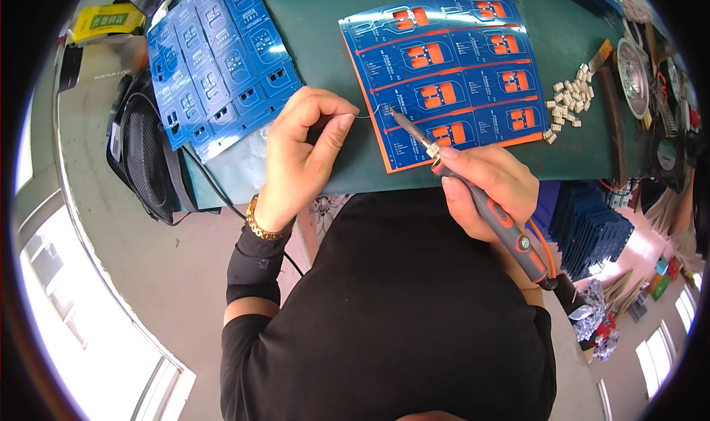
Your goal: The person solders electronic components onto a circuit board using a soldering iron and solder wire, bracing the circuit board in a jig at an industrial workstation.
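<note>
My right hand (pixel 492 188) is wrapped round the grey and red handle of a soldering iron (pixel 505 228). The iron's tip reaches the left part of a blue circuit board panel (pixel 414 143), which lies on an orange backing that shows through its cutouts. Between the thumb and forefinger of my left hand (pixel 309 129) is a thin strand of solder wire (pixel 365 116). The wire's far end comes close to the iron's tip; whether the two touch is too small to tell.
Other blue panels (pixel 214 58) lie overlapping at the left, beside a black mesh bag (pixel 144 151). Small white connectors (pixel 569 99) are heaped right of the panel, with a metal dish (pixel 633 77) beyond. More blue boards (pixel 592 228) are stacked below the table's right side. A cable (pixel 214 184) hangs over the table's left edge.
</note>
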`<state>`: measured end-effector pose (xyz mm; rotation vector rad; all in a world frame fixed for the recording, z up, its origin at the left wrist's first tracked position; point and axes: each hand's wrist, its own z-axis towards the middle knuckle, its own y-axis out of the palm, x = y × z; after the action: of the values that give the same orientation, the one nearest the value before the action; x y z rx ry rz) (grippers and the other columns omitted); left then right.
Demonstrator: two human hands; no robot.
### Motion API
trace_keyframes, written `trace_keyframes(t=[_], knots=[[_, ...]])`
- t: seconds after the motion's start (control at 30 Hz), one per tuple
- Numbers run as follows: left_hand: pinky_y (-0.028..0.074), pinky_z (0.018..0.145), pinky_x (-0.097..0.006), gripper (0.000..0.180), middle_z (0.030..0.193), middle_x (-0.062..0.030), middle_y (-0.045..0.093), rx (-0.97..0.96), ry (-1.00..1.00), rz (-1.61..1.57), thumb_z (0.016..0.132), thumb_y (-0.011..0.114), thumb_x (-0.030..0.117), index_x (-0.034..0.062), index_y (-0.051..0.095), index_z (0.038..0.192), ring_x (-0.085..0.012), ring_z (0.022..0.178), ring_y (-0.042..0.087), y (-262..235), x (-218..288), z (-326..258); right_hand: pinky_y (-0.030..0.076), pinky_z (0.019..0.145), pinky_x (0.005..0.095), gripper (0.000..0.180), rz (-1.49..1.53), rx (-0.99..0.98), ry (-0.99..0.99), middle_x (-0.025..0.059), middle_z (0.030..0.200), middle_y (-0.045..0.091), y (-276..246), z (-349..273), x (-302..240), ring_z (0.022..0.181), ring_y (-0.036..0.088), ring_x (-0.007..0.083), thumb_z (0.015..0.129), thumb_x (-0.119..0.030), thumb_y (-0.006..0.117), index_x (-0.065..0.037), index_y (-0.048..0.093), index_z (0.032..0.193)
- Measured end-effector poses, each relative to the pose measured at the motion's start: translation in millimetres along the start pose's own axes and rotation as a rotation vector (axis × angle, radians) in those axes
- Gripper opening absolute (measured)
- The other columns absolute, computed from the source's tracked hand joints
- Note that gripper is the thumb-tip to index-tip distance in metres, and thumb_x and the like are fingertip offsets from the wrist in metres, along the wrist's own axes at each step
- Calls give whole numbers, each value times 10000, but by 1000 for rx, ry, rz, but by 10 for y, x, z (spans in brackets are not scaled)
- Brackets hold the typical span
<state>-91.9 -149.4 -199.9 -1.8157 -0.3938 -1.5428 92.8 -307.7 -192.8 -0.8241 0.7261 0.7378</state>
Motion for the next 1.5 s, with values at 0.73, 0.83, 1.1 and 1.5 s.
trace_keyframes(t=[0.73,0.83,1.1,1.5], knots=[[454,732,-255,46,906,-59,609,-45,42,140,881,644,33,-3,637,908,-136,809,565,-14,46,80,507,531,249,342,-8,-51,11,93,752,679,19,22,15,611,647,170,731,8,691,1,675,1073],[456,736,-260,47,905,-59,612,-46,65,138,870,653,29,-1,646,906,-143,810,568,1,37,84,509,533,248,336,-11,-45,-6,90,753,682,17,0,25,610,648,169,736,2,687,1,675,1072],[452,664,-276,199,843,-33,576,127,233,212,744,731,-4,81,744,923,-170,804,556,-51,-44,18,501,523,243,291,-55,-33,-42,91,726,682,-48,-84,-21,604,653,176,747,-33,680,21,671,1033],[430,618,-265,134,792,-38,611,8,265,201,728,770,-5,32,719,846,-156,731,556,31,-52,-203,509,514,253,260,16,-2,-15,96,697,664,-124,-246,-126,577,652,196,704,-13,673,28,679,961]])
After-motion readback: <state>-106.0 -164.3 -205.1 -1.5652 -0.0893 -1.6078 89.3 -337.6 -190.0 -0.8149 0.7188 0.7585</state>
